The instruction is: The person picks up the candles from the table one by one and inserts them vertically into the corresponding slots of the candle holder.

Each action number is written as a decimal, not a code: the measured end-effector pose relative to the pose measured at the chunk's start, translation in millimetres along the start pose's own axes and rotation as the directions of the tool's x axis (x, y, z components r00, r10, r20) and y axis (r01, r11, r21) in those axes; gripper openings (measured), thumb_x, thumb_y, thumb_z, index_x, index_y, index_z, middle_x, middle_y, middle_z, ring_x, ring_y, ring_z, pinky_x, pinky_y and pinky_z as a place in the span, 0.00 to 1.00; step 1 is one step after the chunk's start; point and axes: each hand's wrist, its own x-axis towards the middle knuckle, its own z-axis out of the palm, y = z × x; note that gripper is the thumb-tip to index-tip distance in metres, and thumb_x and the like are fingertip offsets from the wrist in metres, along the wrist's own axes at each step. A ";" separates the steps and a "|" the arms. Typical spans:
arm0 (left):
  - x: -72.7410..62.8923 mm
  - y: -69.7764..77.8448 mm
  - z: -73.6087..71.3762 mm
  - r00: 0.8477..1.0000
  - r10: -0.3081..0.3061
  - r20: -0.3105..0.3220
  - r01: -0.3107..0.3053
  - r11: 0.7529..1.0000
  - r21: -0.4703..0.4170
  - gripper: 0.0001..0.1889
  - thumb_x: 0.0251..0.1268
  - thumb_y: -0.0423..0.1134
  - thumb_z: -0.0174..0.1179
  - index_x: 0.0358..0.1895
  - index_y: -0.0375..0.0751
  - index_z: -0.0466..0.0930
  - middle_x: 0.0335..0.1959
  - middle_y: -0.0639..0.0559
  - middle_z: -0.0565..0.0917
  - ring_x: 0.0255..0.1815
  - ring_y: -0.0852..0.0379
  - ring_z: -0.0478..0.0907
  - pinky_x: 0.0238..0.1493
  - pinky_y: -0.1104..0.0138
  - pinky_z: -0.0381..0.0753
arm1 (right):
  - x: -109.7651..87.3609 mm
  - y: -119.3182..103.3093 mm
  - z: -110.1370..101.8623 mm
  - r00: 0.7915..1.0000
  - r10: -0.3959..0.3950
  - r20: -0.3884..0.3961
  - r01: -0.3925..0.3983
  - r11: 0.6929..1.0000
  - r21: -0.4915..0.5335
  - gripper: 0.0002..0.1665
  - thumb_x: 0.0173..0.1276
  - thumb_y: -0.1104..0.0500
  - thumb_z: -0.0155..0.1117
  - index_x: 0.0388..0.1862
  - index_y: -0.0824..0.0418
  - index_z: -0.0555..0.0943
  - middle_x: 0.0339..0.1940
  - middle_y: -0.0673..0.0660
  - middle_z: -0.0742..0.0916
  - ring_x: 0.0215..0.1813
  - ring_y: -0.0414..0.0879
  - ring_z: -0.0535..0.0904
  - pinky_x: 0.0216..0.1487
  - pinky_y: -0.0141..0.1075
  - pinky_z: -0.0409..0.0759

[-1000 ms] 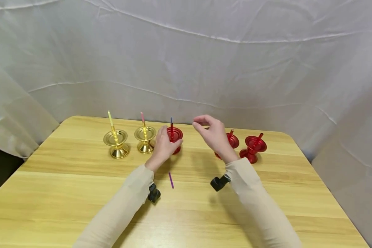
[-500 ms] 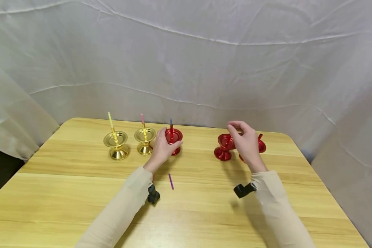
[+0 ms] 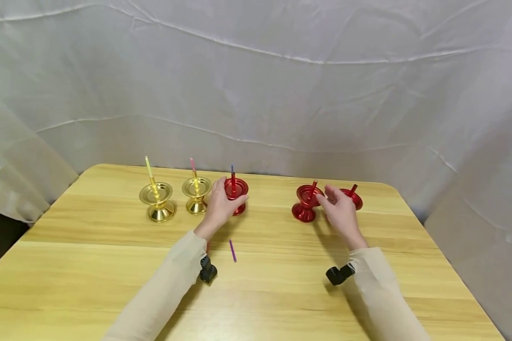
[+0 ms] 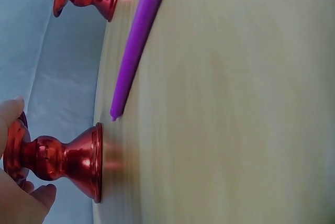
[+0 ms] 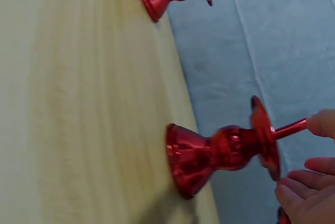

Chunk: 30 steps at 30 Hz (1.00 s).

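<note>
My left hand (image 3: 222, 203) grips a red candle holder (image 3: 237, 189) with a thin upright candle in it, thumb on one side and fingers on the other; the left wrist view shows the same holder (image 4: 63, 161) between them. My right hand (image 3: 336, 204) is between two more red holders, one (image 3: 306, 202) to its left and one (image 3: 353, 195) partly hidden behind it. Its fingers are relaxed, and one fingertip (image 5: 320, 124) touches the red candle stub standing in the nearer holder (image 5: 220, 150). A loose purple candle (image 3: 232, 251) lies on the table (image 3: 89, 284) near my left wrist.
Two gold candle holders stand left of my left hand: one with a yellow candle (image 3: 157, 201), one with a pink candle (image 3: 196, 194). White cloth hangs behind and beside the wooden table. The table's rounded far right corner lies just beyond the red holders.
My right hand moved from the middle of the table to the right, then sank between the two red holders. My left hand stayed on its red holder.
</note>
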 end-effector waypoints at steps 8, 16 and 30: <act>0.0 -2.0 -1.9 1.000 0.012 0.026 -0.013 0.999 0.037 0.44 0.57 0.46 0.69 0.70 0.25 0.56 0.64 0.32 0.65 0.62 0.39 0.68 0.62 0.50 0.70 | 4.6 9.2 12.1 0.987 0.109 0.117 -0.117 0.990 0.072 0.51 0.66 0.56 0.67 0.76 0.71 0.48 0.75 0.68 0.58 0.74 0.56 0.56 0.71 0.43 0.58; 2.3 2.6 -3.0 0.998 0.015 0.060 -0.021 0.996 0.089 0.45 0.59 0.47 0.67 0.70 0.23 0.53 0.66 0.29 0.62 0.64 0.37 0.65 0.63 0.49 0.68 | 9.6 16.8 17.2 0.983 0.130 0.128 -0.134 0.991 0.026 0.55 0.61 0.55 0.72 0.76 0.71 0.49 0.73 0.69 0.63 0.72 0.59 0.61 0.72 0.47 0.57; -10.4 21.4 -12.4 0.996 -0.049 0.077 0.038 0.989 0.142 0.46 0.63 0.57 0.59 0.72 0.28 0.51 0.69 0.32 0.59 0.67 0.35 0.61 0.64 0.46 0.65 | 10.7 21.3 16.6 0.987 0.104 0.122 -0.105 0.994 0.003 0.51 0.63 0.50 0.70 0.75 0.69 0.55 0.69 0.68 0.69 0.70 0.58 0.65 0.69 0.48 0.62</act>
